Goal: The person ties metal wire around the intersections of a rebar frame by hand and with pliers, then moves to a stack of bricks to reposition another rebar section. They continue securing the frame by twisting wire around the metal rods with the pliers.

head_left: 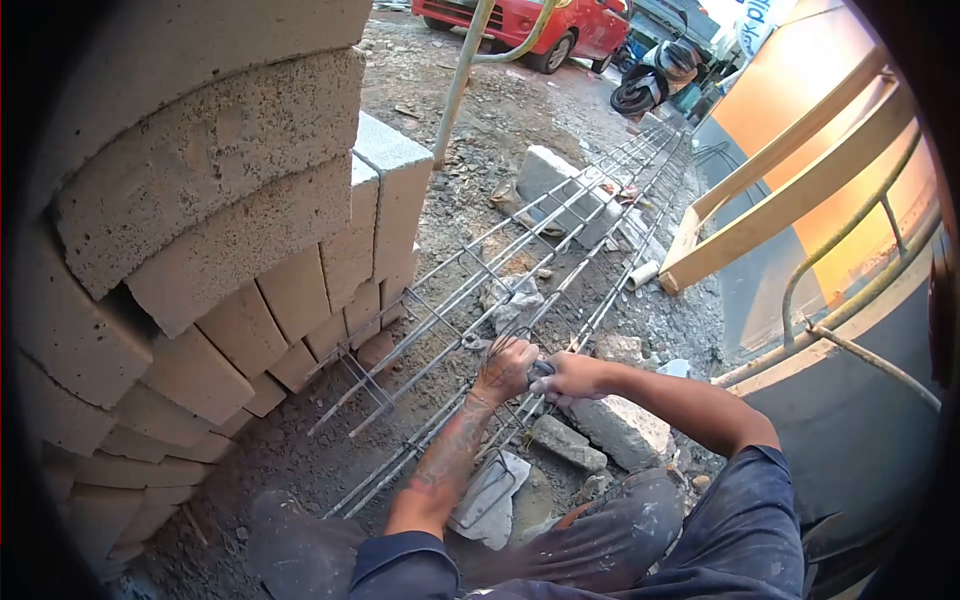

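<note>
Over the rebar cage (470,318), my left hand (505,368) is closed, its fingers wrapped round something mostly hidden. Thin dark wire seems to loop beside its knuckles. My right hand (572,379) is pressed close against it, also closed. Between the two fists shows a small dark, rounded piece (541,370); its kind cannot be made out. Long steel bars tied by square stirrups run beneath both hands and away toward the upper right. Which bar the hands touch, if any, is hidden.
Stacked light blocks (240,330) form a wall on my left. Broken concrete (622,432) and a block (565,195) lie by the cage. At right are a wooden frame (790,180) and curved metal tubing (850,310). A red car (560,30) and motorcycle (655,80) stand beyond.
</note>
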`<state>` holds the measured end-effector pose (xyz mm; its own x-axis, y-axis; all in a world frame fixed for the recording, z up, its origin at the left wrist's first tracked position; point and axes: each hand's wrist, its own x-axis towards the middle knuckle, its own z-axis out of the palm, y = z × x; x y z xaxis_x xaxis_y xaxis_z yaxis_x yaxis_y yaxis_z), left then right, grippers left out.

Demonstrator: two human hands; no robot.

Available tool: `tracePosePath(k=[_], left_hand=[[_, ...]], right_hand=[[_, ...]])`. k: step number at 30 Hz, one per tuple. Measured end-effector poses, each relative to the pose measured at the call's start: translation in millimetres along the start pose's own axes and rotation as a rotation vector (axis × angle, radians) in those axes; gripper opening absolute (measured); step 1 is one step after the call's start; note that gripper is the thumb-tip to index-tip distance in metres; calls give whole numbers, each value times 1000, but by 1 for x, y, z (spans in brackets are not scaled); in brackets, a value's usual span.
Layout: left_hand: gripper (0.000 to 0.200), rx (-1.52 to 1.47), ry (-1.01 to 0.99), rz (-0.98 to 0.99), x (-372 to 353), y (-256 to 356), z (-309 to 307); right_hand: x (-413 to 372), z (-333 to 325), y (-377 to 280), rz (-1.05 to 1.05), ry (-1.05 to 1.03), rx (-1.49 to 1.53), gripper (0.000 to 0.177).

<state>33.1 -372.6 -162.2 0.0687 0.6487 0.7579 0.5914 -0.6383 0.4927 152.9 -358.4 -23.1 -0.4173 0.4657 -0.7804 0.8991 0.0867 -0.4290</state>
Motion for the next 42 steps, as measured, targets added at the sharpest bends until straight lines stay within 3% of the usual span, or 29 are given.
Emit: tracePosePath(k=[2,5,6,7,8,9,10,11,12,14,15,18,20,21,24,26,28,29,31,35,38,39,42], left_hand=[[19,39,-34,-43,17,5,-4],[21,101,-570,-361,28,7,-9],[21,110,-566,-360,26,3,-4],[21,91,-350,-265,18,-4,6],[21,71,-133,-168,12,-7,12],[21,100,6,-138,11,1,8],[13,88,94,-116,9,6,8],[13,92,109,-116,7,12,8],[13,102,125,-119,7,15,6],[14,120,156,-93,12,18,0],[17,126,182,-65,15,20,-1],[36,74,118,-110,31,35,-11],[35,-5,186,-14,35,46,-18],[33,-66,251,13,32,50,-20],[24,55,439,-99,12,40,-22],[28,278,356,-487,6,8,-32],[34,299,266,-963,1,-22,-51],[34,315,256,-958,3,-27,-61],[44,233,29,-1245,17,-26,-78],[58,350,-271,-1376,29,-7,-72],[59,259,-152,-1241,-9,-39,-49],[58,172,-260,-1212,-10,-48,-51],[52,72,-235,-1103,-21,-63,-47]], right_hand=[[6,18,7,-137,482,-834,13],[6,14,5,-136,511,-976,14],[8,11,5,-151,542,-1078,14],[11,5,11,-249,633,-1061,13],[5,-1,3,-197,573,-935,10],[-3,-13,-15,-96,331,-627,10],[-9,-21,-26,8,88,-313,10],[-1,-19,-8,27,1,101,13],[1,-12,6,27,0,101,13],[0,3,15,-253,470,-724,14],[-11,9,4,-123,513,-885,14],[-12,11,34,-234,846,-1106,15],[-18,7,50,-239,928,-998,15],[-23,8,53,-130,935,-934,14],[-32,8,83,-120,1034,-735,11],[-38,14,107,-207,1050,-542,11],[-44,27,122,-187,923,-149,12],[-48,37,121,-222,936,-34,14],[-53,54,126,-251,936,23,15],[-48,83,136,-246,829,176,17],[-45,92,139,-244,715,278,19],[-43,95,142,-269,677,296,20],[-36,103,152,-349,621,342,19]])
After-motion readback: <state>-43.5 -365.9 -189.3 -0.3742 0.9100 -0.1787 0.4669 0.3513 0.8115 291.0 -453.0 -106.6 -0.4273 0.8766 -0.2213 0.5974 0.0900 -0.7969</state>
